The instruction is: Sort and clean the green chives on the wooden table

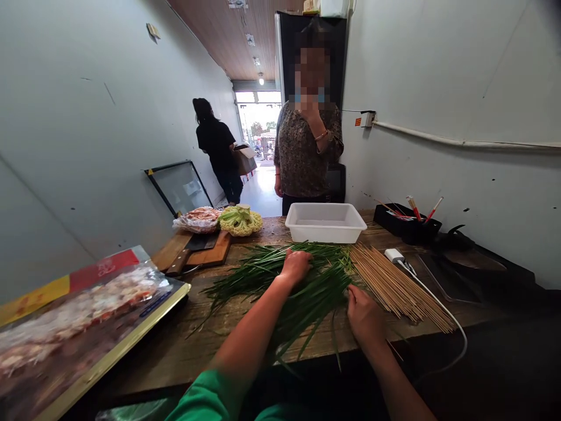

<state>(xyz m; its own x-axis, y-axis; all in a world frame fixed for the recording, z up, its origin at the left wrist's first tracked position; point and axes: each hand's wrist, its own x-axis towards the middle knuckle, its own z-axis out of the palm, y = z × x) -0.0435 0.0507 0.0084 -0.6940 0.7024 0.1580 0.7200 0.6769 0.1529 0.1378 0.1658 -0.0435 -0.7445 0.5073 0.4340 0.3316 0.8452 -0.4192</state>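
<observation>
Green first, in long thin blades: saw leaves (313, 298) spread across the lower centre of the frame on a wooden table (205, 327), in a far layer (258, 266) and a near bunch, with paler stem ends toward the right. Saw the left hand (297, 266) reaching down onto the far layer with fingers curled and tips lost among the blades; could not tell a grip there from a mere touch. Saw the right hand (363, 316) at the right edge of the near bunch, with thumb and fingers drawn together in a pinch, seemingly on a few stem ends. Judged best to keep that pinch light, so as not to bruise thin stems, to even up the pale ends before lifting any blades, and to draw crossed ones free lengthwise. Seemed wise also to mind the tips trailing over the table's near edge and to keep clear of the wooden sticks (394, 280), fanned right of centre. Noted a white tub (324, 234) just above the leaves; a cauliflower (241, 222) near a cutting board (222, 250), left of centre; a large printed packet (100, 310) at lower left; a white charger (394, 255) at the right. Farther off, made out a person in a patterned top (302, 152) at upper centre, and left of there a person in black (217, 146) with a cardboard box (244, 159).
</observation>
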